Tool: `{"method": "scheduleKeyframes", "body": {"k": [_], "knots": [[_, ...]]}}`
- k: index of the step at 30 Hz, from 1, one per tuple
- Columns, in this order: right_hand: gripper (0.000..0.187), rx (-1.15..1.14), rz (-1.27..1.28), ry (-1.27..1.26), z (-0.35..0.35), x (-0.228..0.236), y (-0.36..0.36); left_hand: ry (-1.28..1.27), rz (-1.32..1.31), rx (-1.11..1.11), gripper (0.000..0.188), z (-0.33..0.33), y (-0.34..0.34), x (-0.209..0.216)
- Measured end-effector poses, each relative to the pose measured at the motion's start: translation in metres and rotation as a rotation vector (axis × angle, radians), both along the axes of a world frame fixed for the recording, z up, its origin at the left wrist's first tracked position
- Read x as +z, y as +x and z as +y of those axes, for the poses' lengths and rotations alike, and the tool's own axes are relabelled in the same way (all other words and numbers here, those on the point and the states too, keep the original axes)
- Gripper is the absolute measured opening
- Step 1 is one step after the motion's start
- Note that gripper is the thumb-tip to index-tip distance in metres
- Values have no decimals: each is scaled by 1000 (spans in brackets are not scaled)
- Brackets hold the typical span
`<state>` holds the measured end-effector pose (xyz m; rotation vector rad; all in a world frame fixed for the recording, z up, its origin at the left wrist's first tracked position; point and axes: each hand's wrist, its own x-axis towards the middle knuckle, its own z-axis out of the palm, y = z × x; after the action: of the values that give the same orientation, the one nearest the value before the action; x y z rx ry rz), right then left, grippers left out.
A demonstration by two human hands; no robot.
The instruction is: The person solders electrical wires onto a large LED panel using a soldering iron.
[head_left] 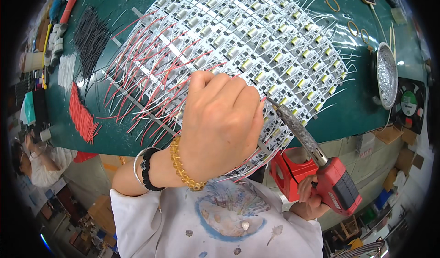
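Observation:
In the middle of the view, my left hand is closed in a pinch above a large panel of small white circuit boards. A short red wire end shows at its fingertips; the rest is hidden by the hand. My right hand grips the red handle of a soldering gun. The gun's dark metal tip points up and left, close beside my left fingertips at the panel. Many boards carry silver or yellowish cylindrical parts. Red and white wires stick out from the panel's left rows, and white wires from its right rows.
Left on the green table lie loose black wires, red wires and white wires. A metal bowl, a dark reel and rubber bands are at right. Another person sits at far left.

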<state>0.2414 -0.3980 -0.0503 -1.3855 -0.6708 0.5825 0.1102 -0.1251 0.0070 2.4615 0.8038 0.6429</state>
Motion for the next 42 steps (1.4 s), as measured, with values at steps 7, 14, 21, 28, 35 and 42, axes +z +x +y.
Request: {"method": "scheduleKeyframes", "body": {"k": [7,14,21,28,35,42], "knots": [[64,315,82,-51,-6,13,20,2,-1,10,20,2,-1,1],[69,517,79,165,6,8,36,9,5,4,20,0,1,1],[69,143,154,42,27,36,3,27,10,1,20,-1,1,1],[73,215,205,-2,19,41,11,165,-109,36,18,2,-1,-2],[76,317,201,18,-11,27,16,97,-2,-86,12,-18,4,1],[69,419,184,128,-5,12,25,55,51,-58,17,-18,8,3]]}}
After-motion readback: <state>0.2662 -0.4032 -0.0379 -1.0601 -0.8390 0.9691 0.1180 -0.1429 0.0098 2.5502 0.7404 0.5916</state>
